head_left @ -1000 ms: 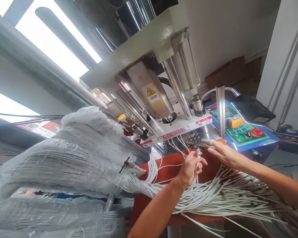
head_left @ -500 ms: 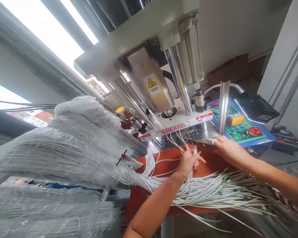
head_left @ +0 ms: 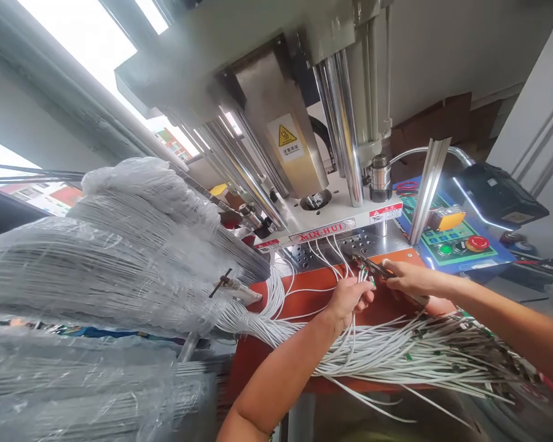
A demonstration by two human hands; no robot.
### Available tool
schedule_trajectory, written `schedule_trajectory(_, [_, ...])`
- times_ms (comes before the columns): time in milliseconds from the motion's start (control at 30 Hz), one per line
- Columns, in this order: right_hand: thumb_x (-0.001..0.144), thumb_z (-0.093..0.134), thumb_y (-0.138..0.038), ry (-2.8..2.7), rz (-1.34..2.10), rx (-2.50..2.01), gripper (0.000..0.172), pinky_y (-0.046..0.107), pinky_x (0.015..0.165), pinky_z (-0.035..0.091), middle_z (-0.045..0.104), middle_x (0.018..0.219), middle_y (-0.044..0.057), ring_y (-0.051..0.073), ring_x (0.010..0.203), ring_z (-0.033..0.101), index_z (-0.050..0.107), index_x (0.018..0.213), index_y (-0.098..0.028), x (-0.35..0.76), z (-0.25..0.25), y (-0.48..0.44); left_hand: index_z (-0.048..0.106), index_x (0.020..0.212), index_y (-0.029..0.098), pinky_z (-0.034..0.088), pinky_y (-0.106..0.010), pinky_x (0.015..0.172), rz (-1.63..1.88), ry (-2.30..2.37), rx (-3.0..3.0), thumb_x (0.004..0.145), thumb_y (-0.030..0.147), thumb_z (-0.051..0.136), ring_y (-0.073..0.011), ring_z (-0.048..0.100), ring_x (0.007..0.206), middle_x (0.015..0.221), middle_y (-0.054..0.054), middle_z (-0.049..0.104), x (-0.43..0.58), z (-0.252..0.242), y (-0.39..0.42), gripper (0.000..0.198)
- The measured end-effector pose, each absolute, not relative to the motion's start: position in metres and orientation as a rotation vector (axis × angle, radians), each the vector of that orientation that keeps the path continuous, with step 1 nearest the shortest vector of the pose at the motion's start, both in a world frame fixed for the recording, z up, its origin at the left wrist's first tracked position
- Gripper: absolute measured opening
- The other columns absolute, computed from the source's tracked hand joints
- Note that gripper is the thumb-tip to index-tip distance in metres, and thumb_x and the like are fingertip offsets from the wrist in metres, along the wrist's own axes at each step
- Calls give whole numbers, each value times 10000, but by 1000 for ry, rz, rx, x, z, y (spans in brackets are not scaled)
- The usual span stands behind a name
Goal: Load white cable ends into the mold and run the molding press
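My left hand (head_left: 350, 298) is closed around the ends of a few white cables (head_left: 342, 270), which rise from it toward the machine. Small metal connectors and a bit of green show at its fingertips. My right hand (head_left: 408, 279) grips a dark metal hand tool that looks like pliers (head_left: 374, 266). Its tip lies at or close to the cable ends; whether it touches them I cannot tell. Just below both hands, a thick bundle of white cables (head_left: 378, 353) with green-tipped ends spreads over the red-brown work surface (head_left: 304, 282).
A press machine (head_left: 322, 230) with steel columns stands ahead. To its right are a blue control box (head_left: 488, 264) with buttons and a lamp (head_left: 502, 190). Plastic-wrapped cable bundles (head_left: 105, 258) fill the left, beside a clamp with a T-handle (head_left: 221, 283).
My right hand has drawn back slightly from the machine, and the pliers now angle toward the cable ends in my left hand. The left hand keeps its hold. The view has shifted a little.
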State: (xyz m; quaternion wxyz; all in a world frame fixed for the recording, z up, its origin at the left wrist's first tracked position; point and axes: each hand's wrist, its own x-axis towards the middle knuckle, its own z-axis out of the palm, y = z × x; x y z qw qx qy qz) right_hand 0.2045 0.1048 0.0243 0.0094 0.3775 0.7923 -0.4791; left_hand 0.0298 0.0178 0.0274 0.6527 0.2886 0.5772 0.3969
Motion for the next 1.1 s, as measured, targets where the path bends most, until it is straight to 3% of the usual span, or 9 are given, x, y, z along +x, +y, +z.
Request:
schedule_trajectory(67, [822,411,-197,2441,-1646,1160,96,232,494,414,643,673,0,147,559,591,368,905,-220,205,18,99,594,705,118,136,-196,369,844,1273,630,652,270,668,-20,317,348,502,35,519,32,26,19,178])
schedule_trajectory(167, [785,426,-178,2600,-1511,1254,125,228,505,395,589,660,-27,130,557,557,350,871,-229,204,8,90,576,664,129,140,-185,378,784,1221,604,656,242,666,-20,298,359,465,49,469,35,24,21,145])
schedule_trajectory(433, [812,377,-228,2464,-1568,1308,101,235,372,297,418,500,-98,131,374,452,325,896,-251,202,8,79,521,591,139,139,-164,381,769,1219,571,623,141,622,-18,286,386,441,71,379,38,26,22,106])
schedule_trajectory(633, [824,373,-236,2500,-1488,1311,104,240,421,305,427,522,-85,130,418,450,362,927,-246,203,14,78,518,614,138,146,-163,383,801,1225,572,629,129,607,-19,316,401,475,56,418,41,27,21,90])
schedule_trajectory(833, [831,373,-216,2661,-1215,1340,146,277,599,376,591,814,36,181,694,574,373,978,-218,200,18,71,446,603,160,101,-170,385,809,1247,541,637,129,600,-10,281,380,464,71,385,41,21,22,161])
schedule_trajectory(967, [856,332,-216,2661,-1068,1297,145,290,610,382,607,853,74,201,714,588,356,998,-202,199,20,69,403,580,165,102,-157,387,800,1245,524,636,117,596,-5,294,379,459,70,387,40,20,23,206])
schedule_trajectory(1100, [854,422,-288,2580,-1206,1204,210,296,641,410,638,890,69,212,749,609,369,1042,-209,201,28,75,445,589,152,149,-148,382,747,1254,591,671,146,591,-16,355,380,476,46,449,35,21,22,167])
